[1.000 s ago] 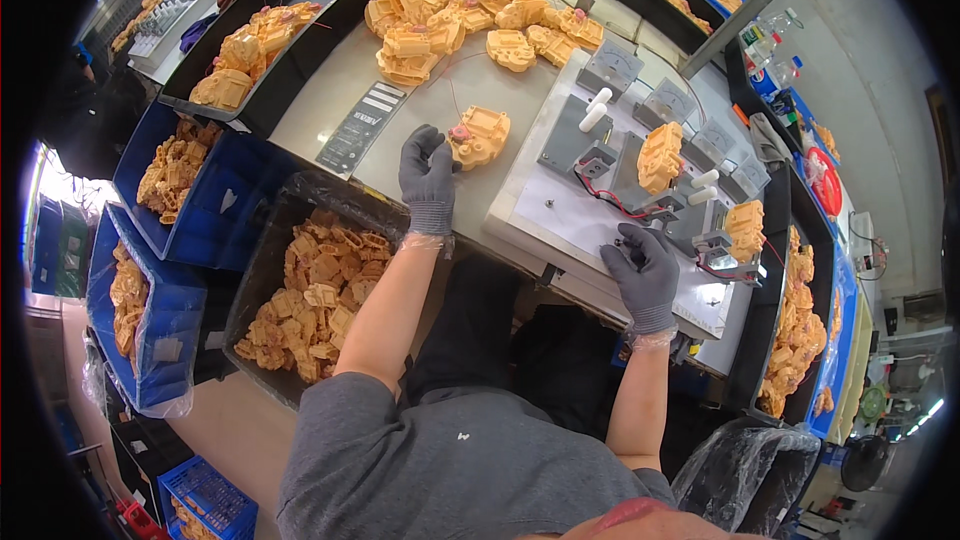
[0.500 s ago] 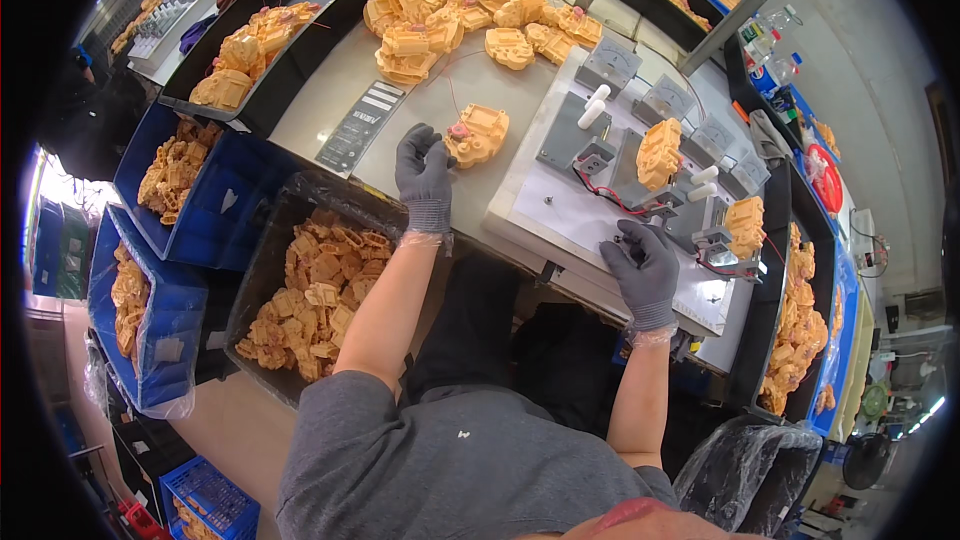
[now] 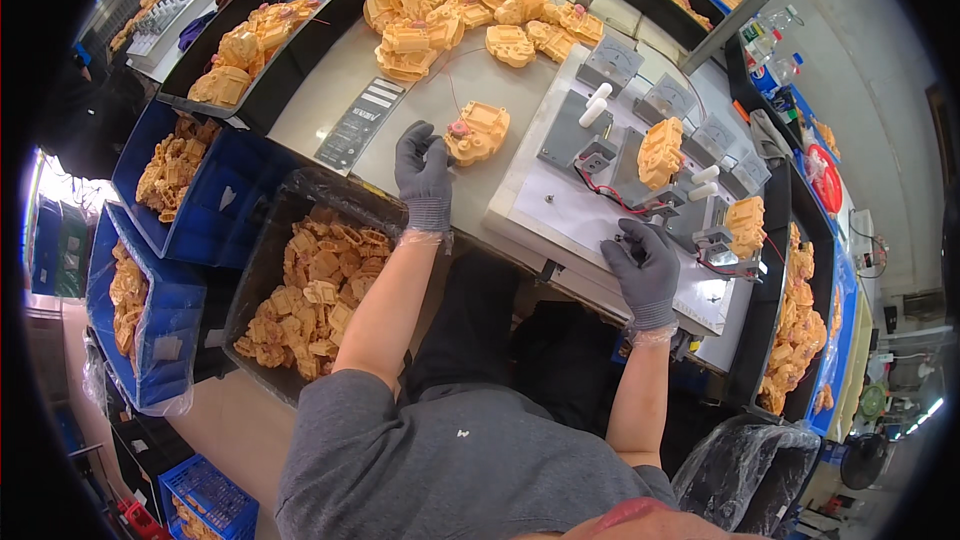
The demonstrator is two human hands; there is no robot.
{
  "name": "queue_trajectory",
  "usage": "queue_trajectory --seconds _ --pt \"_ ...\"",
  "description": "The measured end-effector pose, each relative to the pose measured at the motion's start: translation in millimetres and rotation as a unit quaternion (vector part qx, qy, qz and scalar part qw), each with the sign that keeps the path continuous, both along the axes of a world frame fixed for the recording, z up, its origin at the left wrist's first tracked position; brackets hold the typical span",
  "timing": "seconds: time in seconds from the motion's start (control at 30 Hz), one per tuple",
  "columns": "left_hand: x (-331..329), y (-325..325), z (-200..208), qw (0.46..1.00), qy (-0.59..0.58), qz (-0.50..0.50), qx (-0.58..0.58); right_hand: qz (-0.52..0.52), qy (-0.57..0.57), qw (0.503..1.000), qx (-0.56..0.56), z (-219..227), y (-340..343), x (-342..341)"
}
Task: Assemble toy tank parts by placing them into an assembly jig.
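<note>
My left hand (image 3: 423, 172), in a grey glove, has its fingers curled at the left edge of a tan plastic housing (image 3: 480, 133) on the worktable. The thumb side touches this housing, which has a pinkish part and a thin red wire. My right hand (image 3: 645, 270), also gloved, is over the near side of a white test fixture (image 3: 540, 217). Its thumb and fingers are bent but apart, with the fingertips by a small dark fitting. Beyond it, one tan housing (image 3: 660, 153) is mounted on the fixture; another housing (image 3: 745, 227) is mounted farther right.
Several housings (image 3: 420, 35) are heaped at the table's back. Dial meters (image 3: 610, 62) line the fixture's far side. A black tray (image 3: 270, 110) is at the left, with blue bins (image 3: 225, 205) and a lined bin of parts (image 3: 320, 290) below. Another tray (image 3: 770, 340) flanks the right.
</note>
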State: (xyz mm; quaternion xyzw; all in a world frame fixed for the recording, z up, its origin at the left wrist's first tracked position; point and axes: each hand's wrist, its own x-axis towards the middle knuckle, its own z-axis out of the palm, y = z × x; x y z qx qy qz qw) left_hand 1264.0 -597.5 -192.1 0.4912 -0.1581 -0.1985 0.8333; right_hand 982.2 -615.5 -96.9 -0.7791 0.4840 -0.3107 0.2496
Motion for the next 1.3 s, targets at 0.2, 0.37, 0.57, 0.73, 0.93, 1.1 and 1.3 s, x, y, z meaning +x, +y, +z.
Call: queue_trajectory --seconds 0.2,0.37,0.57,0.73,0.93,1.1,1.3 --pt "0.0 0.8 -1.4 1.0 -0.008 0.005 0.002 0.001 -0.004 1.0 -0.002 -1.2 -0.2 0.1" --pt "0.7 1.9 -0.9 1.0 -0.022 0.008 0.009 -0.002 -0.003 1.0 -0.006 -0.2 1.2 1.8" --pt "-0.3 2.3 3.2 1.0 -0.022 0.008 0.016 -0.032 -0.027 0.999 0.006 -7.6 -3.2 -0.6" --pt "-7.8 3.4 14.0 0.997 -0.063 0.024 0.028 -0.135 -0.001 0.989 -0.057 -15.5 -3.5 -0.3" --pt "-92.5 3.1 129.4 0.87 -0.479 -0.06 -0.097 -0.078 -0.18 0.973 -0.118 -6.5 5.6 8.0" --pt "-140.0 -39.3 169.0 0.759 -0.586 -0.248 0.136 -0.035 -0.145 0.984 -0.102 -5.5 3.3 0.9" --pt "-157.6 -88.8 178.8 0.634 -0.613 -0.357 0.309 -0.001 -0.227 0.973 -0.046 1.5 2.9 -3.1"
